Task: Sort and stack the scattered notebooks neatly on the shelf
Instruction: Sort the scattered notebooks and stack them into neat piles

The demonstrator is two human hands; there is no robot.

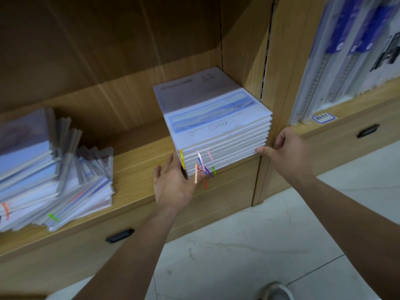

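Where our forearms reach up from the tiled floor [238, 245], with a shoe [277, 291] at the bottom edge, we find both hands at the front of the wooden shelf [138, 169]. The left hand [173, 185] lies flat and spread, its fingers against the near left corner of the squared stack of notebooks [216, 126], so that grip encloses nothing. The right hand [285, 148] puts an outstretched thumb to the stack's near right corner, while its other fingers curl loosely by the upright divider [275, 83]; that grip holds nothing either. Coloured ribbon bookmarks [203, 165] hang over the stack's near face. The stack sits in the right end of the bay, close to the divider, with its long axis running back into the shelf at a slight slant. The scattered pile of notebooks [54, 169] lies fanned and tilted well to the left, apart from the stack. We judge the left hand is nearer it, so the next reach goes leftward along the shelf.
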